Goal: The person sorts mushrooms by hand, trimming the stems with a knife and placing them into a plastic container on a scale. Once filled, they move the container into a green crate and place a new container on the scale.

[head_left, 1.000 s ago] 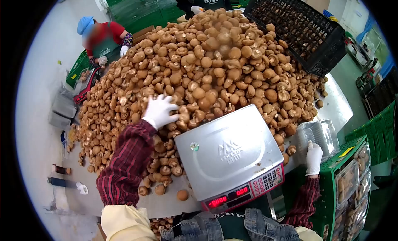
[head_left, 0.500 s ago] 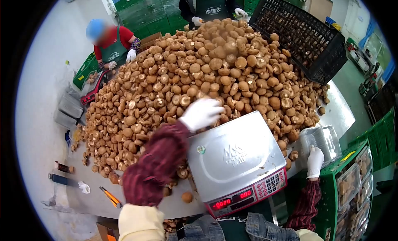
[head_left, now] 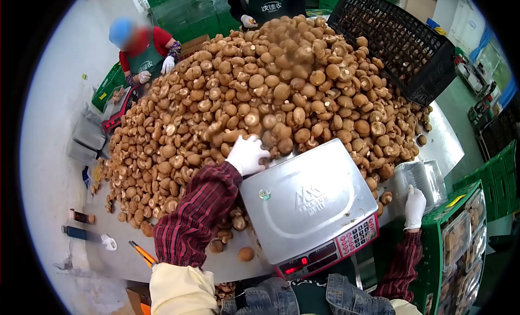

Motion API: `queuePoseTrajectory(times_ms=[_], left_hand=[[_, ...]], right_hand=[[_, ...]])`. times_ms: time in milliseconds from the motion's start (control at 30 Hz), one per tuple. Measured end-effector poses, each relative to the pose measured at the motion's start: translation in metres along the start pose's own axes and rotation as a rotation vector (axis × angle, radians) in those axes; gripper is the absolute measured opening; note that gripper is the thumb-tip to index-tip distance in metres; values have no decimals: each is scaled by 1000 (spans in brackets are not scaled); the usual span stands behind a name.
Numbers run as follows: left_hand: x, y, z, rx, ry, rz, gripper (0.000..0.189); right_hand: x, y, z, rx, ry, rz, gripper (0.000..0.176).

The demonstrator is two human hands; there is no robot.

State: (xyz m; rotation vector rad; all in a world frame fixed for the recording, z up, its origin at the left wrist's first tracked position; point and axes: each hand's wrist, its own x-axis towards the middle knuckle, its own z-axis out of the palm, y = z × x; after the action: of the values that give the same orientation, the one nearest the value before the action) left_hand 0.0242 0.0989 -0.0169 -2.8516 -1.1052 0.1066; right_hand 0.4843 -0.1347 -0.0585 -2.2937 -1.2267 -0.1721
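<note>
Drawn back leftward off the scale point(head_left: 309, 201), left hand point(head_left: 247, 154) curls over mushrooms point(head_left: 281, 87) heaped across the table point(head_left: 447, 141), by the scale's far-left corner; grip unclear. At the table's right edge, right hand point(head_left: 415, 206) lies spread against clear trays point(head_left: 420, 174).

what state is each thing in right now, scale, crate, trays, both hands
silver weighing scale: pan bare, red display lit
black plastic crate: tipped against brown mushroom heap
clear plastic trays: stacked, empty
left white-gloved hand: curled on mushrooms
right white-gloved hand: resting on trays
</note>
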Motion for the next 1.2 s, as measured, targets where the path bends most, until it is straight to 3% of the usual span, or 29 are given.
queuePoseTrajectory(times_ms=[167, 233, 300, 367, 400, 500, 567, 633, 700, 767, 833, 900, 1200], left_hand=[[-36, -22, -8, -10, 9, -28, 25], [-54, -20, -24, -29, 29, -56, 22], [-76, -35, -16, -24, -66, -121, 21], [-104, -49, -15, 18, -117, -229, 21], [-118, -49, -21, 78, -93, -241, 23], [-147, -24, -39, 70, 287, -293, 22], [-159, 20, -30, -219, 559, -416, 34], [-170, 93, -21, -769, 563, -482, 38], [-168, 166, -3, -1100, 514, -619, 44], [-151, 202, 11, -1272, 653, -617, 48], [-144, 194, 12, -1294, 656, -603, 48], [-137, 185, 0, -1433, 586, -590, 50], [-138, 158, 4, -1527, 545, -506, 51]], right_hand=[[3, -7, -5, -8, -115, 50, 39], [1, -9, -3, -116, -42, -11, 37], [-6, -24, -8, -149, 182, -44, 29], [-11, -48, -23, 5, 294, -126, 25], [-14, -58, -26, 98, 246, -184, 24], [-35, -96, -31, 360, 8, -318, 25], [-44, -94, -11, 345, -89, -425, 29], [-52, -96, -6, 391, -290, -438, 33], [-58, -103, -3, 520, -337, -268, 38], [-63, -103, 8, 459, -266, -173, 37], [-58, -108, 15, 443, -280, -134, 35], [-54, -110, 27, 619, -181, -190, 34], [-68, -115, 19, 554, -182, -174, 36]])
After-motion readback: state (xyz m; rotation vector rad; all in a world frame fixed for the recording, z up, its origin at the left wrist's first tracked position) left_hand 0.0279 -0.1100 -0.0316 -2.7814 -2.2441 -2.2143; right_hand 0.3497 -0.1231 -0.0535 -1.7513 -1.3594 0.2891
